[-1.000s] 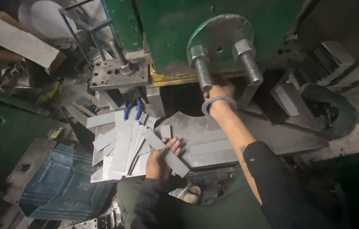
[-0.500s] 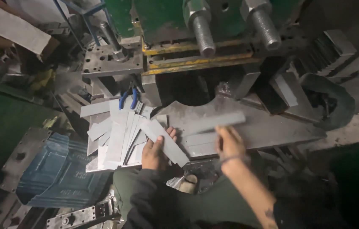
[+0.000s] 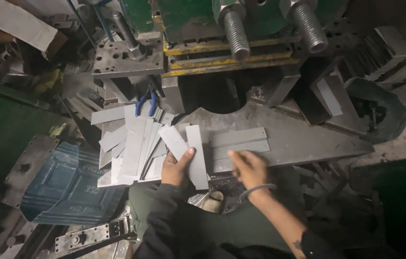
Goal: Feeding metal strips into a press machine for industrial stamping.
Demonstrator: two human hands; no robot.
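My left hand (image 3: 175, 168) holds a flat grey metal strip (image 3: 196, 156) at the press table (image 3: 308, 139) edge. My right hand (image 3: 249, 168) is blurry, fingers loose, maybe empty. I'd slide the strip in flat, fingers away from the press (image 3: 241, 29).

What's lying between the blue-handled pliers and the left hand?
In the head view, a fanned pile of grey metal strips covers the stretch between the blue-handled pliers and the left hand.

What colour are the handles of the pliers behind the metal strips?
Blue. The pliers lie behind the pile of grey metal strips, seen in the head view.
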